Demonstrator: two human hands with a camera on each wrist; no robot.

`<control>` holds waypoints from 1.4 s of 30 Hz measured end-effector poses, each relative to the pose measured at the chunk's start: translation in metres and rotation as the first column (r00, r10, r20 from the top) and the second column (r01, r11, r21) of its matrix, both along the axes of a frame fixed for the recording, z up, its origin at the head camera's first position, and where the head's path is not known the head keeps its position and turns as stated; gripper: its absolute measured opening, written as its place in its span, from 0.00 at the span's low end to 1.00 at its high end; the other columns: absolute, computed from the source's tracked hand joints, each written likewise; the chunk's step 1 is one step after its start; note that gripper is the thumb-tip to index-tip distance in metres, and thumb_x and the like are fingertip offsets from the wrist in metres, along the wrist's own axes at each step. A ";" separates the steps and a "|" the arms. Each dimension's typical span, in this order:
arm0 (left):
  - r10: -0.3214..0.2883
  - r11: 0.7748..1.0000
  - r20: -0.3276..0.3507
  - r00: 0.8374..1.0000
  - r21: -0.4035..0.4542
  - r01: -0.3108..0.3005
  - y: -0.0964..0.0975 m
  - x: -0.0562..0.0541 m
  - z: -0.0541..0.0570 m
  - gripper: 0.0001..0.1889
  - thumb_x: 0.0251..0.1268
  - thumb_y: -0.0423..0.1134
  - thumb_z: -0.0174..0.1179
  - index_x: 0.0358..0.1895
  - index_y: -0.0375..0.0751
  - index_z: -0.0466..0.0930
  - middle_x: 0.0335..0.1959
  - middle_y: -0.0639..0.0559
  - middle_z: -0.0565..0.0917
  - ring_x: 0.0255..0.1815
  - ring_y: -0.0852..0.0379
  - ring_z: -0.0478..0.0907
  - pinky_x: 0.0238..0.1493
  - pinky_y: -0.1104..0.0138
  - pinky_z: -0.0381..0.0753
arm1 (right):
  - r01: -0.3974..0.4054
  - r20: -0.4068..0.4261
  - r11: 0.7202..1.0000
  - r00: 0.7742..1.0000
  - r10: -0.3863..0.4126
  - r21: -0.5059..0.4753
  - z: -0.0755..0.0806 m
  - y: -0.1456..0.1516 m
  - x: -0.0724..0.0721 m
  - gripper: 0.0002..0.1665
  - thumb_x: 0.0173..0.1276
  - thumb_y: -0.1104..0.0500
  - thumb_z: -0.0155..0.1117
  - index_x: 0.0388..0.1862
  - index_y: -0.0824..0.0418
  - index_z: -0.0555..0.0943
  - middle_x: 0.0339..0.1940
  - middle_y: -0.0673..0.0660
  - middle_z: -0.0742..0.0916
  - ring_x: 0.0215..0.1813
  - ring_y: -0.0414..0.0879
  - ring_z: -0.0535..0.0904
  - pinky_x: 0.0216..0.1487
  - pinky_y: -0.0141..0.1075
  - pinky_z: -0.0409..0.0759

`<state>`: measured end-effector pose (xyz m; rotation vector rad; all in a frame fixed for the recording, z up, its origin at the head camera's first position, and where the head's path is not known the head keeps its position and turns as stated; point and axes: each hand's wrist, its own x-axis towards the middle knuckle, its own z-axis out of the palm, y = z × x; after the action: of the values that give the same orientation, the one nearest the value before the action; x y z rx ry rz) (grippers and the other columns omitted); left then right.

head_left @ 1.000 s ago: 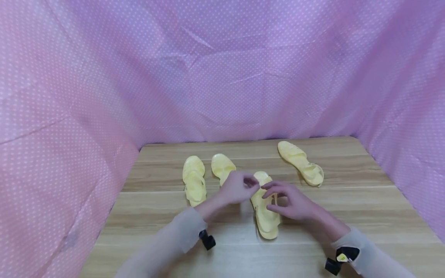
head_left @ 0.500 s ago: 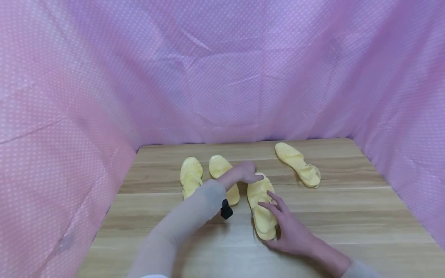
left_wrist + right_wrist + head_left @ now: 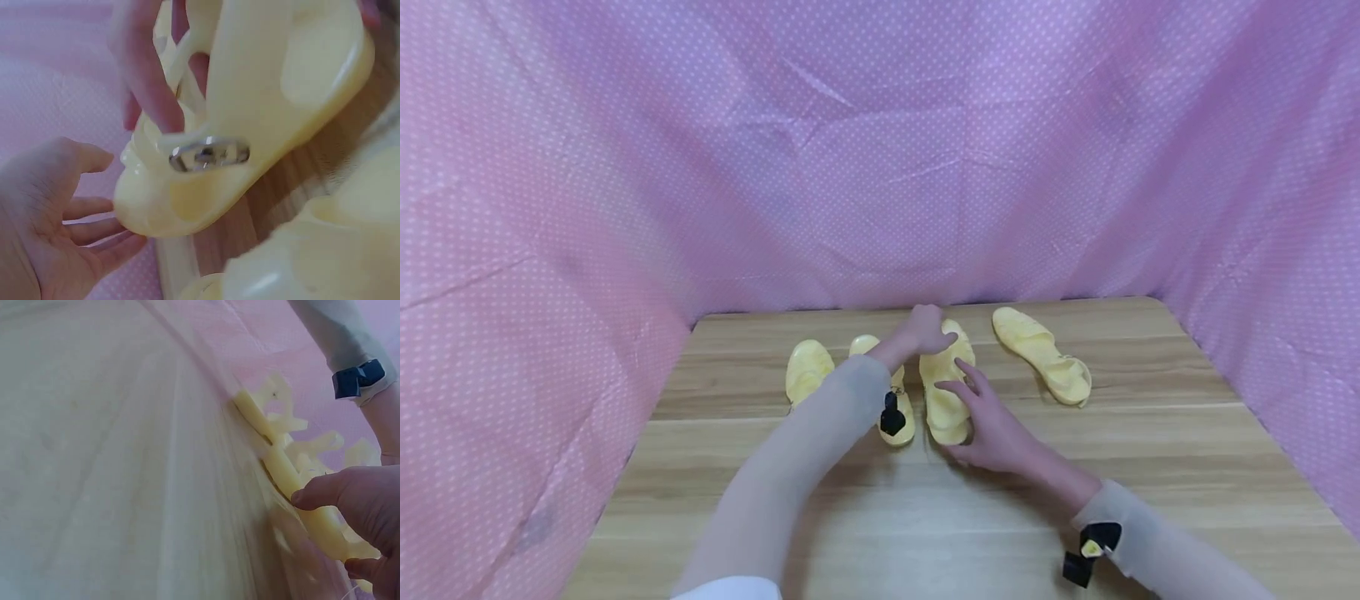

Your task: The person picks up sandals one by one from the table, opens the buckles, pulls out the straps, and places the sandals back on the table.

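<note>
A pale yellow strappy sandal (image 3: pixel 946 408) lies near the middle of the table, toe pointing away. My right hand (image 3: pixel 992 429) grips it from the right, with the thumb at the heel and fingers over the straps. In the right wrist view, the thumb of the right hand (image 3: pixel 365 506) presses the sole's edge. My left hand (image 3: pixel 927 329) is at the toe. In the left wrist view, fingers of the left hand (image 3: pixel 50 219) touch the toe tip, with the thumb raised apart from it. A metal buckle (image 3: pixel 209 155) shows on the sandal's strap.
Close to the left lies a similar sandal (image 3: pixel 904 421), partly hidden by my left forearm. Farther left is another sandal (image 3: pixel 808 364), its heel covered by the sleeve. One more sandal (image 3: pixel 1033 350) lies slanted at the back right. Pink dotted cloth (image 3: pixel 880 167) surrounds the wooden table (image 3: pixel 970 542).
The middle sandal has slid away from me and slightly left, level with its left neighbour. My left hand reached forward to its toe; my right hand took hold at the heel and moved with it.
</note>
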<state>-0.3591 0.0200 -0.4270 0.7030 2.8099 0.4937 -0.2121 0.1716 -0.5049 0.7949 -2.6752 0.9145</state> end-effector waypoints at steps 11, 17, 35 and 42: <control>0.056 0.998 0.057 0.997 0.023 -0.057 0.000 -0.011 -0.017 0.32 0.80 0.47 0.60 0.78 0.32 0.68 0.78 0.39 0.74 0.81 0.42 0.70 0.80 0.54 0.73 | -0.012 0.003 1.000 1.000 0.012 -0.008 -0.008 -0.007 -0.016 0.55 0.45 0.55 0.91 0.73 0.58 0.73 0.83 0.78 0.61 0.71 0.74 0.77 0.68 0.63 0.81; 0.053 0.998 0.072 0.996 0.016 -0.054 -0.001 -0.011 -0.025 0.31 0.79 0.47 0.61 0.76 0.34 0.71 0.76 0.41 0.77 0.79 0.44 0.72 0.79 0.56 0.74 | -0.022 0.029 1.000 0.999 0.022 0.002 -0.009 -0.005 -0.016 0.56 0.47 0.53 0.90 0.74 0.59 0.73 0.83 0.78 0.60 0.75 0.74 0.73 0.70 0.63 0.79; -0.143 0.989 -0.060 0.988 -0.031 0.141 0.073 -0.003 -0.009 0.30 0.80 0.46 0.58 0.80 0.43 0.69 0.77 0.48 0.78 0.78 0.50 0.74 0.80 0.64 0.71 | 0.343 -0.120 0.936 0.929 -0.350 -0.077 0.035 0.102 -0.029 0.44 0.52 0.56 0.87 0.65 0.70 0.77 0.68 0.78 0.78 0.68 0.76 0.75 0.69 0.71 0.73; -0.202 0.975 0.013 0.979 -0.094 0.203 0.105 0.018 -0.020 0.32 0.82 0.44 0.52 0.85 0.57 0.58 0.85 0.56 0.66 0.86 0.58 0.60 0.85 0.67 0.61 | 0.430 0.025 0.902 0.902 -0.430 0.031 0.013 0.124 -0.033 0.48 0.55 0.57 0.84 0.70 0.74 0.71 0.69 0.82 0.72 0.68 0.79 0.70 0.69 0.73 0.70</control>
<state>-0.3407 0.1247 -0.4473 0.9536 2.6975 0.3226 -0.2453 0.2953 -0.4917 0.1699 -2.7242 0.7831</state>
